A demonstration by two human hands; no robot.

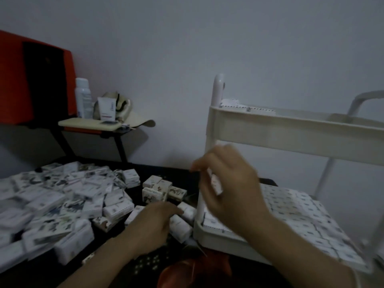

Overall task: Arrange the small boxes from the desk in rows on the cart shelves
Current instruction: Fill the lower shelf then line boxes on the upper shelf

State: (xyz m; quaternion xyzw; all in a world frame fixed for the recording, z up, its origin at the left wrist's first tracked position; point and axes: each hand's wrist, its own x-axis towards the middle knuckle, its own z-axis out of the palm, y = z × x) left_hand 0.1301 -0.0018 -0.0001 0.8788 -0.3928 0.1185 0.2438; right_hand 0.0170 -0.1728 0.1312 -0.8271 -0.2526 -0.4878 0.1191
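Note:
A big heap of small white boxes covers the dark desk on the left. My left hand reaches down among the boxes near the desk's right edge, its fingers touching a box. My right hand is raised and blurred in front of the white cart, and it grips a small white box. The cart's lower shelf is filled with rows of boxes. A few boxes lie on the top shelf at its left end.
A small stack of boxes stands at mid desk. Behind the desk is a red chair with a side tablet carrying a bottle, a tube and a beige hat. The cart's white post rises beside my right hand.

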